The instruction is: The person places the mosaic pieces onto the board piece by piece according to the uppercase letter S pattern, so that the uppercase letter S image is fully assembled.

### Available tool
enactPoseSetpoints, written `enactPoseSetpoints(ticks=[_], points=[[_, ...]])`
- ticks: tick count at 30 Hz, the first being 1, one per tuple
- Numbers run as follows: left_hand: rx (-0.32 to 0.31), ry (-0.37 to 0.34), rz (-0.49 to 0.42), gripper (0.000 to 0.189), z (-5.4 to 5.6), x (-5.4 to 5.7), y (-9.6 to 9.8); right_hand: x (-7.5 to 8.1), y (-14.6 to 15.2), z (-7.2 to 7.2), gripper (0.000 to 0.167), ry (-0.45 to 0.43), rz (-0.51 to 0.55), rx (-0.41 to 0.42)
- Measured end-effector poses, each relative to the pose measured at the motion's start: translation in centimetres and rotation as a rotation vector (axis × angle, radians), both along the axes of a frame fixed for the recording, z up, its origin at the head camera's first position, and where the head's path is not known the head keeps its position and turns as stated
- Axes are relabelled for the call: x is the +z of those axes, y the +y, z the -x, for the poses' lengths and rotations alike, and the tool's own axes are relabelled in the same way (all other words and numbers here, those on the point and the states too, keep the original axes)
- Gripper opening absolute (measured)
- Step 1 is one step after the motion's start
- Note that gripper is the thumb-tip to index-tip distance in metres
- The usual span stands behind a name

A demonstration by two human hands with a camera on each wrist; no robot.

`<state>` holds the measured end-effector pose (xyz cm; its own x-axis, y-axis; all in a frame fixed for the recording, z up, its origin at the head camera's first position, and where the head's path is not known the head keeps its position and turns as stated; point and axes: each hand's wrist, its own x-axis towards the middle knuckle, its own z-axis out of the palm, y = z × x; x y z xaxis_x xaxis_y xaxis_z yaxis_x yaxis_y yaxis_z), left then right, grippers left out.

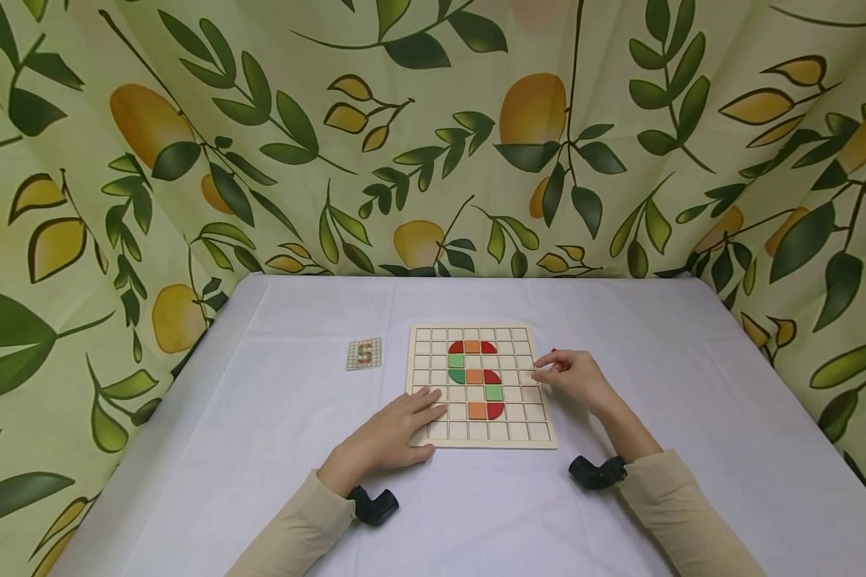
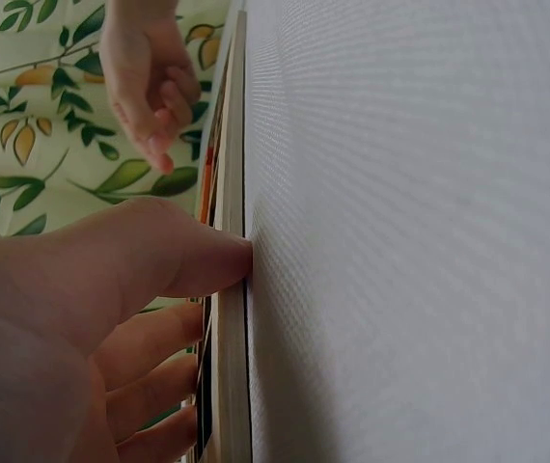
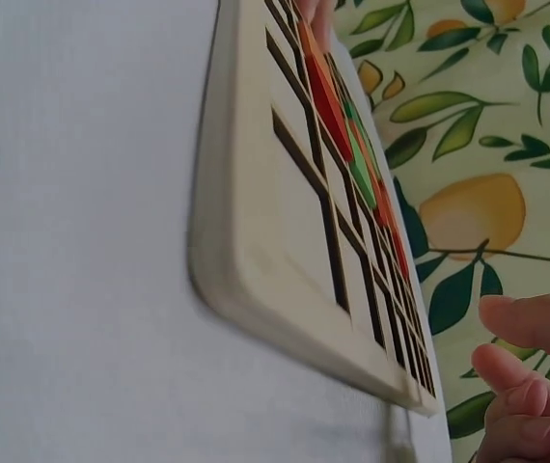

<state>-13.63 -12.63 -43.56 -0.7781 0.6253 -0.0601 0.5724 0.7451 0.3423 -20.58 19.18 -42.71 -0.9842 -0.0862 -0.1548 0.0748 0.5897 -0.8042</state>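
A pale wooden grid board (image 1: 433,430) lies on the table, bearing red, orange and green tiles in an S-like shape. Its tiles include orange squares (image 1: 472,347), light green squares (image 1: 494,393) and red rounded corners (image 1: 495,411). My left hand (image 1: 393,429) rests on the board's near left part, fingers spread over the grid and thumb (image 2: 207,262) against the near edge. Just past the board's right edge is my right hand (image 1: 573,377), its fingers loosely bent; no piece shows between thumb and index finger. A bit of red (image 1: 554,350) shows behind it, mostly hidden.
Left of the board lies a small card (image 1: 364,353) printed with a similar coloured grid pattern. A white cloth (image 1: 296,320) covers the table. Behind hangs a leaf-and-fruit patterned curtain (image 1: 418,160). Black devices (image 1: 375,506) sit at both wrists.
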Motion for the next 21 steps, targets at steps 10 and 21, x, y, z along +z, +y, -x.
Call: enactPoseSetpoints(ticks=[10, 21], points=[[-0.010, 0.022, 0.001, 0.058, 0.1, -0.2, -0.1, -0.6, 1.4, 0.8, 0.035, 0.028, -0.020, -0.066], [-0.002, 0.004, -0.011, 0.059, 0.0, -0.1, -0.1, -0.8, 2.3, 1.6, 0.040, -0.022, -0.057, -0.166]])
